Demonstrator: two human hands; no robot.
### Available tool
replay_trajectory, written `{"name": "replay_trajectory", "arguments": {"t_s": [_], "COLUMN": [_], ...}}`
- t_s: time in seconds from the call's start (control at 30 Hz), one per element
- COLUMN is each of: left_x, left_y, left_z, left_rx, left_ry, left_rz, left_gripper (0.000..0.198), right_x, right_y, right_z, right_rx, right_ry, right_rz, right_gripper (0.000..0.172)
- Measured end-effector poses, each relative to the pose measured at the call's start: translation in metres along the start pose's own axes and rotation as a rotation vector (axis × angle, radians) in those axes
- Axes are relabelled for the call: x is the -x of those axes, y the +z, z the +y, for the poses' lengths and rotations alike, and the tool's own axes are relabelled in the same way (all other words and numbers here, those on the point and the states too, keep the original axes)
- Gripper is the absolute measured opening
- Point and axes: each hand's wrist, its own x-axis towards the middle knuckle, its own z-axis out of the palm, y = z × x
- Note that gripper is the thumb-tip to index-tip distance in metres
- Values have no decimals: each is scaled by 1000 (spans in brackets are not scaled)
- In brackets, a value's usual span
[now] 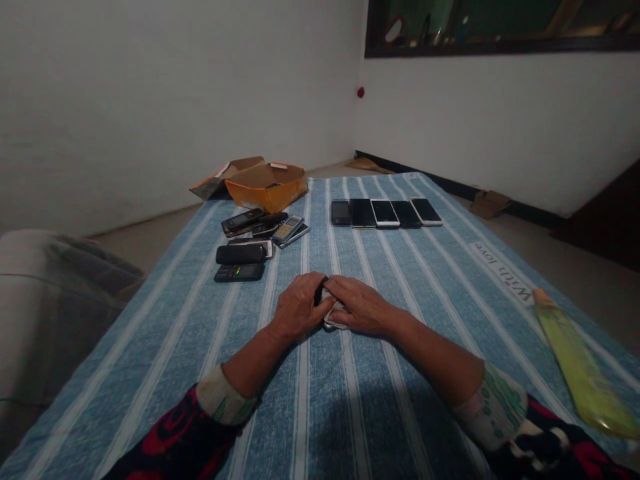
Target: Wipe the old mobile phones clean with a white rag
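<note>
Both of my hands meet at the middle of the striped blue tablecloth. My left hand [300,307] is closed around a dark phone [319,293], which is mostly hidden; only a black edge and a bit of its lower end show. Fingers bent, my right hand [363,307] presses a small whitish cloth [338,318] against that phone. Ahead and to the left lie several old keypad phones [239,272] in a loose pile. Farther off on the right, several touchscreen phones [385,213] lie side by side in a row.
An open orange cardboard box [270,193] stands at the table's far left corner. A yellow-green transparent object [580,367] with an orange tip lies along the right edge. White walls rise behind the table, and a grey covered seat [55,300] is at the left.
</note>
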Motion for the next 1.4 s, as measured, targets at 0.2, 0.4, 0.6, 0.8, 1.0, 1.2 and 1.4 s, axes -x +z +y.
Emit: {"name": "replay_trajectory", "arguments": {"t_s": [0.2,0.4,0.6,0.8,1.0,1.2,1.4], "left_x": [0,-1,-4,-5,-7,-8,-11], "left_y": [-2,-2,-1,-2,0,1,1], "left_z": [3,3,3,5,5,4,6], "left_rx": [-2,-28,-52,-95,-121,-130,-121], "left_ry": [-26,-82,-119,-99,-58,-52,-50], "left_rz": [-28,-43,-49,-44,-60,-68,-74], "left_gripper": [27,28,29,28,29,29,28], "right_x": [0,-4,-5,-3,1,2,4], "right_y": [-2,5,7,1,-2,0,3], "right_z": [-1,8,19,19,18,26,30], "right_rx": [29,53,33,55,64,46,54], "right_ry": [-14,-13,-38,-5,13,-13,-32], "right_rz": [-15,28,56,12,-8,10,45], "right_gripper": [42,35,34,31,28,34,38]}}
